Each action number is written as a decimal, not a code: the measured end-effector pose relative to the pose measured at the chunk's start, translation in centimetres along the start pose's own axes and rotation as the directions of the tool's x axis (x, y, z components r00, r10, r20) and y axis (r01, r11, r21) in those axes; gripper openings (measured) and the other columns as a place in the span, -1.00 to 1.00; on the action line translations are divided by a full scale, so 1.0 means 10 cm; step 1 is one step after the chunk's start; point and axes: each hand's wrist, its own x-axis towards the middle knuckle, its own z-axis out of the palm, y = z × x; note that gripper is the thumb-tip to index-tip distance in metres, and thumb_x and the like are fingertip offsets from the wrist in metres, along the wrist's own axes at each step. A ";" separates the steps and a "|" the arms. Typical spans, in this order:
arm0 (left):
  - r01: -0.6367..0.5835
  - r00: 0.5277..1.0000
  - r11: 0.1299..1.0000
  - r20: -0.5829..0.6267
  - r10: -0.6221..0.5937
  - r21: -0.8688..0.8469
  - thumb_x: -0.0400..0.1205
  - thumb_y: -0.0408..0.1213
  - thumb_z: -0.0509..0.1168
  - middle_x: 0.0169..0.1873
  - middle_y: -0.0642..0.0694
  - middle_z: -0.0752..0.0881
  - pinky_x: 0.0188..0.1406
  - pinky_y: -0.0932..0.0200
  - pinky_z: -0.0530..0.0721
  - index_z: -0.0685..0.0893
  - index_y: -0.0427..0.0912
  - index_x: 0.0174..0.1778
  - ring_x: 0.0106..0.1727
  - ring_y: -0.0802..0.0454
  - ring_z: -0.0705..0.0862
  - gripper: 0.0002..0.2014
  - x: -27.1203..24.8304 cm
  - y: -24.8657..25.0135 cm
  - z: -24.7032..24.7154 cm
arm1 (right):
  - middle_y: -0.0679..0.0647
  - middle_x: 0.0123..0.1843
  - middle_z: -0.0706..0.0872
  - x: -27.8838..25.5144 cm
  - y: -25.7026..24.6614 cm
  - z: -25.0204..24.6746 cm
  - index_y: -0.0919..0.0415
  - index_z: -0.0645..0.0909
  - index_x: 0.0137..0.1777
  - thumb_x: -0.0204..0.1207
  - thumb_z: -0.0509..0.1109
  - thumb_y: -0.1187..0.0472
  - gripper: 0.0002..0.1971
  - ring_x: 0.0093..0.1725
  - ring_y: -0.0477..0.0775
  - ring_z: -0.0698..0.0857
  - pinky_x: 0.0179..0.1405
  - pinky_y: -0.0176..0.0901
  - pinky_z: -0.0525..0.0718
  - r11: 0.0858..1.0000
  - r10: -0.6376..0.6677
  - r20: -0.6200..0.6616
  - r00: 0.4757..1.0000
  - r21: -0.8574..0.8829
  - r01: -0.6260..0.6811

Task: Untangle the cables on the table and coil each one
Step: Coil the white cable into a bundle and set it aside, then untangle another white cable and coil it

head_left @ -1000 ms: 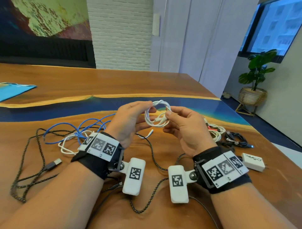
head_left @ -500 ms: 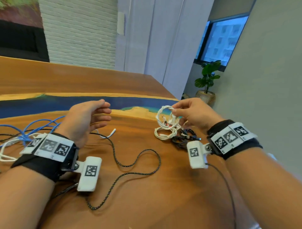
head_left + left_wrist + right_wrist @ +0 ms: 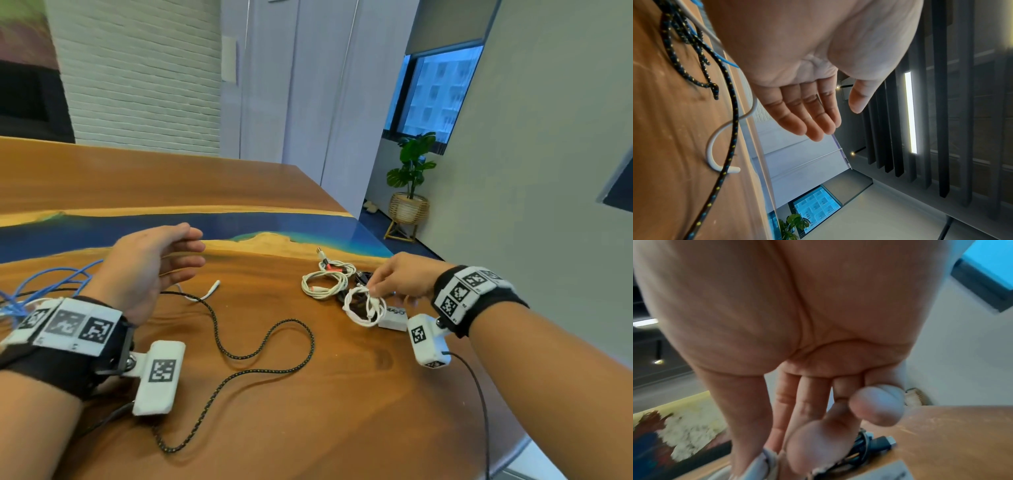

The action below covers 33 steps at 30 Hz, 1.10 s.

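Note:
My right hand (image 3: 374,291) pinches a small coiled white cable (image 3: 363,307) low over the pile at the table's right end. In the right wrist view the thumb and fingers of the right hand (image 3: 774,456) close on the white coil (image 3: 760,466). My left hand (image 3: 195,250) hovers empty with straight fingers above the table; the left wrist view shows that left hand (image 3: 838,121) the same way. A loose black braided cable (image 3: 267,342) snakes across the middle. Blue cable (image 3: 51,277) and a white cable end (image 3: 209,289) lie tangled at the left.
Beside the held coil lie another white coil with a red end (image 3: 323,281), a black coiled cable (image 3: 358,277) and a white charger block (image 3: 394,318). The wooden table (image 3: 308,428) ends close to the right of the pile. A potted plant (image 3: 411,178) stands on the floor beyond.
The left hand let go of the white coil and stayed at the left. The right hand carried the coil to the right and lowered it onto the pile by the charger.

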 end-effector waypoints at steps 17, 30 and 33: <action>-0.020 1.000 1.000 0.002 0.020 -0.002 0.75 -0.12 0.31 -0.11 -0.08 0.84 -0.06 0.06 0.65 0.82 -0.17 0.04 -0.15 -0.02 0.79 -0.76 -0.06 0.21 -0.05 | -0.20 0.00 0.81 -0.14 -1.43 0.67 -0.06 0.84 0.07 0.56 0.55 -0.04 -0.84 0.03 -0.14 0.72 0.00 -0.21 0.62 0.868 -0.446 -0.123 0.886 -0.301 0.395; -0.075 0.983 0.989 -0.157 0.095 0.129 0.68 -0.12 0.36 -0.08 0.03 0.87 -0.11 0.03 0.46 0.86 -0.02 -0.03 -0.10 0.04 0.71 -0.83 0.04 0.40 -0.44 | -0.10 -0.15 0.80 0.31 -2.69 1.43 0.05 0.86 0.08 0.62 0.50 0.05 -0.84 -0.14 -0.09 0.72 -0.04 -0.16 0.59 0.707 -0.672 0.047 0.739 -0.257 0.659; -0.084 0.987 0.983 -0.125 0.105 0.163 0.67 -0.15 0.40 -0.02 -0.06 0.89 -0.02 0.02 0.54 0.87 -0.04 0.01 -0.05 0.02 0.78 -0.86 0.06 0.40 -0.50 | 0.02 -0.27 0.79 0.36 -2.65 1.28 0.12 0.83 -0.08 0.68 0.44 0.12 -0.83 -0.46 -0.05 0.69 -0.32 -0.02 0.73 0.753 -0.656 -0.112 0.747 -0.031 0.657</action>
